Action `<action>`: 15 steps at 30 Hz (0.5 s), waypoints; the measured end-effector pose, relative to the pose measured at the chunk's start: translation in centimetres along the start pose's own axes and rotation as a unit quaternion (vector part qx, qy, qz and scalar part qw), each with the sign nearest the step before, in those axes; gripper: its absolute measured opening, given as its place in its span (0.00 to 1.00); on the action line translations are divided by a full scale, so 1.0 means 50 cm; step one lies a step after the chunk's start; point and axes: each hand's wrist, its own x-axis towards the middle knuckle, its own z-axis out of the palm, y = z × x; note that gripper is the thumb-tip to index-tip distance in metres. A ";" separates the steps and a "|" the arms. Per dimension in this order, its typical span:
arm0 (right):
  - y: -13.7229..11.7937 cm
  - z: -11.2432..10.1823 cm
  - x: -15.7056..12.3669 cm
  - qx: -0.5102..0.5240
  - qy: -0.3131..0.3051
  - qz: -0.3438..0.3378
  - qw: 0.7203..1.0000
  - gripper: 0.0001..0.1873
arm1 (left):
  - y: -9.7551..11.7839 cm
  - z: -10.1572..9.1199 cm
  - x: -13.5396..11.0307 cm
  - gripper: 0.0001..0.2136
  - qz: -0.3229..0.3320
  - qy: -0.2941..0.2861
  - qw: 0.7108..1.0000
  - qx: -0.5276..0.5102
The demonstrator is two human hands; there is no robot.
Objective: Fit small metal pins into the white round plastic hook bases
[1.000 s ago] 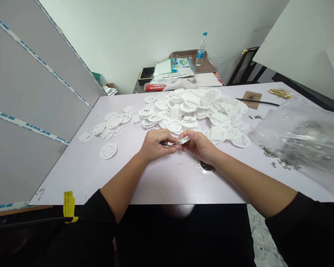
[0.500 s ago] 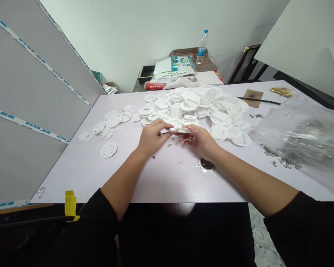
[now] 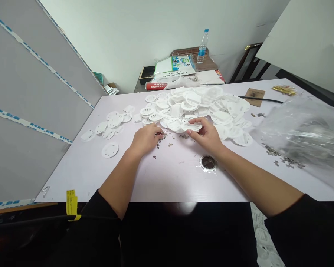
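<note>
My right hand (image 3: 207, 135) is closed on the rim of a white round plastic disc (image 3: 193, 128), thumb below and fingers above, at the front of a big heap of similar discs (image 3: 200, 102). To its left, my left hand (image 3: 147, 139) is closed in a pinch on thin metal tweezers (image 3: 164, 132), their tip pointing right; the fingers partly hide them. Small metal clips (image 3: 161, 139) lie scattered on the table by the left fingertips, with a few more (image 3: 184, 137) just below the held disc.
A smaller group of white discs (image 3: 114, 120) and a single disc (image 3: 110, 150) lie on the left. A round cable hole (image 3: 208, 163) is set in the table (image 3: 167, 185). On the right are a clear plastic bag (image 3: 308, 129) and loose metal parts (image 3: 289, 161). A water bottle (image 3: 202, 47) stands behind.
My hands have moved apart. The right hand has turned the disc flatter, near the heap; the left hand has drawn left and down with the tweezers, beside the small metal clips.
</note>
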 end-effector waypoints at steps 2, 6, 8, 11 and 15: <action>0.000 0.000 0.000 -0.017 -0.002 -0.003 1.000 0.24 | 0.004 0.007 0.002 0.06 -0.001 -0.010 1.000 0.001; 0.005 0.000 0.001 -0.026 -0.004 -0.021 0.999 0.23 | 0.015 0.021 0.003 0.07 -0.013 -0.003 1.000 0.009; 0.008 -0.001 0.001 -0.028 -0.004 -0.033 0.999 0.22 | 0.020 0.026 0.002 0.08 -0.018 -0.004 1.000 0.019; 0.009 0.000 0.002 -0.030 -0.003 -0.043 0.999 0.22 | 0.023 0.030 0.001 0.07 -0.024 -0.017 0.999 0.033; 0.005 0.001 0.001 -0.034 -0.007 -0.038 0.999 0.22 | 0.023 0.032 0.003 0.06 -0.031 -0.027 0.999 0.033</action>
